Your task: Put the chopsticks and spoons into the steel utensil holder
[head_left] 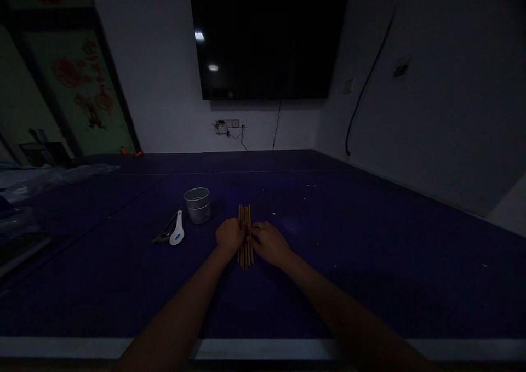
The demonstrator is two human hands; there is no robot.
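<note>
Bare forearms (193, 301) stretch over the blue table (370, 262). Between the hands, touching both, lies a bundle of thin sticks (245, 259), its ends pointing away and back. The left hand (230, 235) is curled nearly closed, holding the bundle's left side; the right hand (269, 243) is half curled against the other side, its grip unclear. Leftward stand a metal cup (198, 210) and, just beside, a white spoon (177, 232).
</note>
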